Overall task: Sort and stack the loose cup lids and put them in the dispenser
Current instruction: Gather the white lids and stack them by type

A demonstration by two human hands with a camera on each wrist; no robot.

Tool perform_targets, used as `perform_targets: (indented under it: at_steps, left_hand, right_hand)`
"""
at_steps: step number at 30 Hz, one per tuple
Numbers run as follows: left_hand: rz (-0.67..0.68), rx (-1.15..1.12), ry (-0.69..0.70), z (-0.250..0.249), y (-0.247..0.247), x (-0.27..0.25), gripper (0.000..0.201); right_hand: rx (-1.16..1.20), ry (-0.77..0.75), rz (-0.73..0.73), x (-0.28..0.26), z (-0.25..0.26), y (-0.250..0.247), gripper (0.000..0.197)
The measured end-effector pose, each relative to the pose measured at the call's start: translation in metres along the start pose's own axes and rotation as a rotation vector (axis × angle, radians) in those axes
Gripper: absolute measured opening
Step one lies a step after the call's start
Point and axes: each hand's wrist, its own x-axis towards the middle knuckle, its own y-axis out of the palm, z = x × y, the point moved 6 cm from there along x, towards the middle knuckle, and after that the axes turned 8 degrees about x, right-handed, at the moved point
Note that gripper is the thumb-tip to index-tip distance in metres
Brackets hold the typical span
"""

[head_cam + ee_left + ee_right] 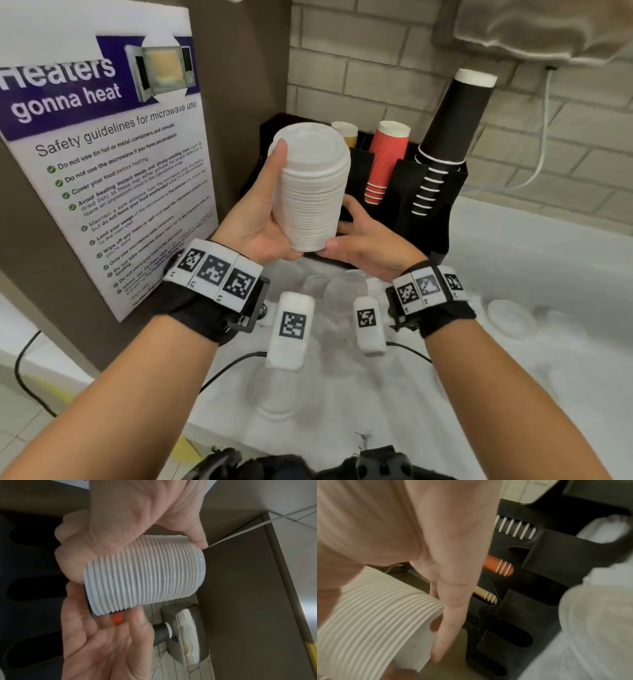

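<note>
A tall stack of white cup lids (311,192) is held up in front of the black dispenser (428,212). My left hand (265,205) grips the stack from the left, with the thumb up by the top rim and the fingers hidden behind. In the left wrist view that hand (133,520) wraps over the ribbed stack (144,574). My right hand (363,236) is at the stack's lower right, fingers straight, thumb touching the bottom lid. The right wrist view shows those straight fingers (452,588) beside the stack (373,615), with the dispenser's slots (513,642) beyond.
The dispenser holds red cups (387,157), black cups (452,120) and a tan cup (346,132). Clear loose lids (510,317) lie on the white counter (548,260). A microwave poster (102,164) stands on the left, and a brick wall (376,61) is behind.
</note>
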Motion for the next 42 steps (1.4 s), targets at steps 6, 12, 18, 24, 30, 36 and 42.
perform_targets:
  at_steps: [6, 12, 18, 24, 30, 36, 42]
  left_hand:
    - [-0.307, 0.336, 0.107, -0.008, -0.008, -0.005, 0.050]
    - [-0.820, 1.602, 0.710, -0.067, 0.001, -0.038, 0.019]
    - [-0.569, 1.940, 0.389, -0.069, -0.002, -0.041, 0.053]
    - [-0.480, 2.065, -0.061, -0.048, -0.029, -0.039, 0.072]
    - [-0.451, 1.989, -0.326, -0.039, -0.057, -0.037, 0.084]
    - [-0.419, 1.983, -0.385, -0.035, -0.064, -0.033, 0.087]
    - [-0.426, 2.025, -0.449, -0.034, -0.070, -0.031, 0.089]
  right_hand:
    - [0.225, -0.099, -0.123, -0.002, -0.011, 0.003, 0.071]
    - [0.251, -0.056, -0.214, 0.009, -0.026, 0.012, 0.068]
    - [0.200, 0.087, -0.269, 0.030, -0.058, 0.029, 0.069]
    - [0.189, 0.157, -0.343, 0.047, -0.090, 0.035, 0.068]
    - [0.104, 0.274, -0.369, 0.060, -0.113, 0.039, 0.067]
    - [-0.349, 0.374, -0.281, 0.068, -0.115, 0.043, 0.082]
    - [-0.876, 0.372, -0.149, 0.076, -0.101, 0.052, 0.071]
